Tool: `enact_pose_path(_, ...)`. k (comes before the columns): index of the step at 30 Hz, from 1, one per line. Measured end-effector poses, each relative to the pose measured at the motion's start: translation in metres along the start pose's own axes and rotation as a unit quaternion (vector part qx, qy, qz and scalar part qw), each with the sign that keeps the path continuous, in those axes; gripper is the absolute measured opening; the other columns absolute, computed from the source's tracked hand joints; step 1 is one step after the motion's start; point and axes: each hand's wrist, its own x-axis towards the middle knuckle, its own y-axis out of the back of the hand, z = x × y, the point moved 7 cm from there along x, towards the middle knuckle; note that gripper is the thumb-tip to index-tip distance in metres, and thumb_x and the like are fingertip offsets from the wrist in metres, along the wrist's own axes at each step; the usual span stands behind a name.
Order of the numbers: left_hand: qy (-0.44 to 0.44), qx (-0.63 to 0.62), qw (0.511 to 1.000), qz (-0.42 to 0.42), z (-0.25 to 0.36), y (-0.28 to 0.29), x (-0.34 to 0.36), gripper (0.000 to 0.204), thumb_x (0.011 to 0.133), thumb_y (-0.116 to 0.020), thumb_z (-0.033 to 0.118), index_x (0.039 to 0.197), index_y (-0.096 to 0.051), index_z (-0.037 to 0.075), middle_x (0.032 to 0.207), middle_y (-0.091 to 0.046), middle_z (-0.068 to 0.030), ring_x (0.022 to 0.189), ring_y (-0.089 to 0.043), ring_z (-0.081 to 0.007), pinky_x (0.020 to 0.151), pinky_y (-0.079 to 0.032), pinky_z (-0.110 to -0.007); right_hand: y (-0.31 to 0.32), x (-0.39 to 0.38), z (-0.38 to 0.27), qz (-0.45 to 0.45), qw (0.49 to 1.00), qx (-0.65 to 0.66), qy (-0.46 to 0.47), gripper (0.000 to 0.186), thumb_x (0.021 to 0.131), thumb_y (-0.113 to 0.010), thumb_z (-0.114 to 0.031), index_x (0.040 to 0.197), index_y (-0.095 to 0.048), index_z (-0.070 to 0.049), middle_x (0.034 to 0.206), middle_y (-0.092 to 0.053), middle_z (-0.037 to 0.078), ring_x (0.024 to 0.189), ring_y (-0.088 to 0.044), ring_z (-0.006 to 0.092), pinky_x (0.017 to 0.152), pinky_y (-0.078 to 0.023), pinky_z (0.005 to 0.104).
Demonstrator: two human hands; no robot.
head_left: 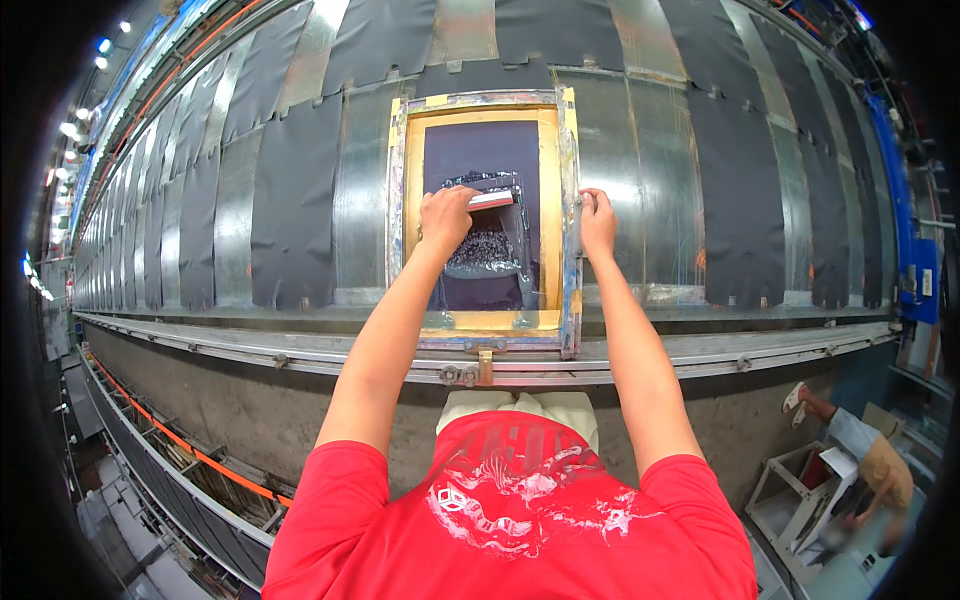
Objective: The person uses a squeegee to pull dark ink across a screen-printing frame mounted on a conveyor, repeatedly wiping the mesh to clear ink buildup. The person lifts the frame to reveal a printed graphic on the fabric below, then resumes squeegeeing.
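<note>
Head view: both bare arms stretch forward over the near edge of a long desk (662,180), elbows almost straight, forearms slanting inward to a rectangular screen frame (570,135). The left hand (446,217) crosses above the frame's left rail, back of the hand facing up, its grip clenched round the left end of a red and pale bar-shaped squeegee (492,201). That squeegee lies crosswise over the dark mesh (480,145), roughly midway between the frame's far and near ends, its right end angled slightly toward the desk's far edge. Wet, dark paste (485,258) glistens on the mesh on the near side of the squeegee. The right hand (598,222) is at the outer side of the frame's right rail, about level with the squeegee, fingers bent and fingertips at the rail; whether that grip clasps it, I cannot tell. The frame's near end lies by the metal guide rail (660,355) along the desk's near edge, and dark sheets (292,205) cover the desk in strips to either side.
</note>
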Motion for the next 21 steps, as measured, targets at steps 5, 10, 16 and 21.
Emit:
enact_pose_path(5,-0.011,-0.003,1.000,0.010,0.034,-0.008,-0.071,0.037,0.073,-0.061,-0.005,0.097,-0.074,0.020,0.093,-0.071,-0.0002,0.090,-0.066,-0.0212,0.077,-0.044,-0.040,0.002,0.008,0.014,0.017,0.999,0.027,0.012,0.019,0.098,-0.055,-0.020,0.106,-0.066,-0.007,0.096,-0.071,0.018,0.089,-0.067,0.0346,0.081,-0.050,0.0402)
enact_pose_path(10,-0.057,-0.012,0.998,0.003,0.053,0.000,-0.154,0.037,0.076,-0.063,-0.001,0.106,-0.069,0.019,0.108,-0.071,0.0029,0.102,-0.065,-0.0176,0.079,-0.043,-0.038,0.000,0.020,0.020,0.002,1.000,-0.006,-0.018,0.019,0.097,-0.056,-0.019,0.106,-0.068,-0.007,0.099,-0.071,0.018,0.095,-0.067,0.0339,0.085,-0.050,0.0405)
enact_pose_path(16,-0.070,-0.109,0.992,-0.010,0.036,0.030,-0.184,0.049,0.074,-0.063,0.001,0.121,-0.066,0.013,0.127,-0.066,-0.0032,0.118,-0.060,-0.0240,0.092,-0.045,-0.040,0.004,0.019,-0.027,0.026,0.998,-0.006,0.050,0.021,0.098,-0.057,-0.022,0.106,-0.069,-0.007,0.103,-0.071,0.014,0.098,-0.067,0.0293,0.087,-0.049,0.0398)
enact_pose_path(21,-0.047,-0.082,0.996,-0.011,-0.046,0.074,-0.192,0.046,0.075,-0.062,0.002,0.120,-0.067,0.015,0.126,-0.067,-0.0030,0.120,-0.059,-0.0244,0.098,-0.044,-0.042,-0.071,-0.025,-0.093,0.039,0.995,0.024,0.083,0.021,0.099,-0.057,-0.023,0.105,-0.069,-0.008,0.101,-0.072,0.014,0.096,-0.067,0.0296,0.087,-0.049,0.0396)
